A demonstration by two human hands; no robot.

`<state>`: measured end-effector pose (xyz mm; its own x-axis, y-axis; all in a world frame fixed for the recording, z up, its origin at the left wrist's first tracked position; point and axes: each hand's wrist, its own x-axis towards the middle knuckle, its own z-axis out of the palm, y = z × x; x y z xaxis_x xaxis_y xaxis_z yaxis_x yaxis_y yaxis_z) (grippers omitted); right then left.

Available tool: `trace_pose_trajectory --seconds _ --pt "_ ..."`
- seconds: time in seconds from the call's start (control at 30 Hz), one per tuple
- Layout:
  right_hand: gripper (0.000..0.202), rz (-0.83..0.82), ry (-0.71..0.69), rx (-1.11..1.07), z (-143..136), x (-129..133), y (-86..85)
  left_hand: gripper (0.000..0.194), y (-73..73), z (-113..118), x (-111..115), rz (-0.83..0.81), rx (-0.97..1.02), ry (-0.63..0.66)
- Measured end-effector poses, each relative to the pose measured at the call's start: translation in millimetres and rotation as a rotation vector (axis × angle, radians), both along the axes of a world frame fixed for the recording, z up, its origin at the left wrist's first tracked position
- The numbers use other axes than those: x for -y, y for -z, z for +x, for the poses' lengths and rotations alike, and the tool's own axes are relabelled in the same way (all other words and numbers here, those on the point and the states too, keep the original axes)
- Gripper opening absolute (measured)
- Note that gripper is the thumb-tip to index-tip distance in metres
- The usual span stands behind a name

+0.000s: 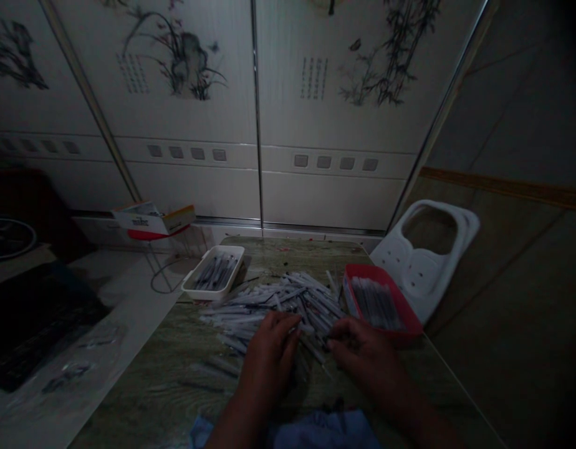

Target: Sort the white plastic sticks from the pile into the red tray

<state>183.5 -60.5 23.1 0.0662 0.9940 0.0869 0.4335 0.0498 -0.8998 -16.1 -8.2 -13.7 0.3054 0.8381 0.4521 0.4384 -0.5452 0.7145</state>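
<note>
A loose heap of slim, whitish pens (264, 296) with dark cores lies across the middle of the table. At its near edge, my left hand (272, 349) is closed in a pinch, and a pale pen end (307, 328) shows at its fingertips. My right hand (358, 349) sits just to the right, thumb and fingers drawn together near a dark tip; what they grip is too dim to make out. Beside my right hand stands a red basket (412, 315) holding a row of pens (376, 302). A white tray (236, 254) with more pens is at the far left.
The wood-grain table (143, 380) reaches toward white sliding doors (325, 206). A white plastic chair (421, 274) stands against its right side. Left of it, an open carton (150, 218) rests on a red stool (148, 236). Blue cloth (325, 430) lies at the near edge.
</note>
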Motion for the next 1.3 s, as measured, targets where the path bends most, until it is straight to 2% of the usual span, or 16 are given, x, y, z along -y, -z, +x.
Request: trace_pose_trajectory --seconds 0.23,0.43,0.77,1.3 --pt "0.012 0.039 0.023 -0.044 -11.5 -7.7 2.8 0.030 -0.1 1.8 1.2 -0.023 -0.025 0.017" --pt "0.012 0.043 -0.005 -0.075 -9.6 -10.8 14.0 0.030 -1.2 4.4 2.3 -0.058 -0.040 0.020" --pt "0.010 0.068 -0.022 -0.001 -5.7 -11.3 19.9 0.028 2.1 5.8 2.3 -0.071 -0.077 0.028" --pt "0.008 0.098 -0.018 0.019 -9.8 -9.7 14.7 0.030 4.4 6.0 3.4 -0.073 -0.105 0.034"
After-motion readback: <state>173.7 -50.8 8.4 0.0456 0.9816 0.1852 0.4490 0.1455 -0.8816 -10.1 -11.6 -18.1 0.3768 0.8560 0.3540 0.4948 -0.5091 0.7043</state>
